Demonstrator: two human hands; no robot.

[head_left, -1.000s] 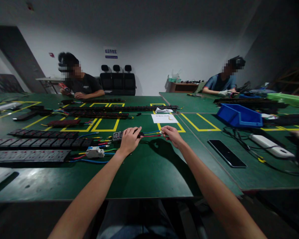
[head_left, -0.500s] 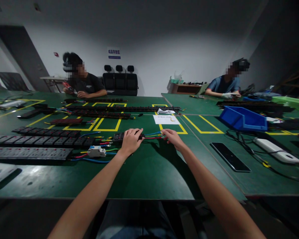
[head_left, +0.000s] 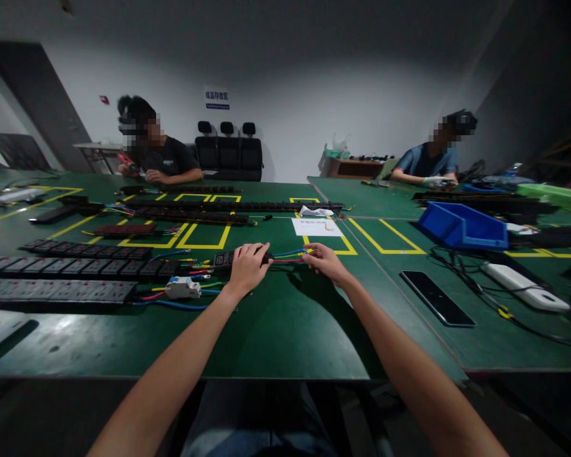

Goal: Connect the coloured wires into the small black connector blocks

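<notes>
The small socket block (head_left: 223,259) is on the green table (head_left: 276,343), in front of the person, under the L hand (head_left: 250,270). This hand lies on top, approx. at the wire end; if the fingers grip it, I cannot tell. The R hand (head_left: 327,261) is apart from the L one, w/ its fingertips closed at the wire ends. The blue wire (head_left: 288,254) and the red wire (head_left: 291,259) run between both hands.

As for status: the wires come out of the block, so this part looks done. Their far ends join no other part that I can see, so they look unconnected. Whether each lug is well fixed, the pic is too small to tell. On the L side, the white breaker (head_left: 183,288) sits among wires of the socket strips (head_left: 57,292); its screws, n/a to check. Other lugs (head_left: 208,275) nearby lie loose.
</notes>
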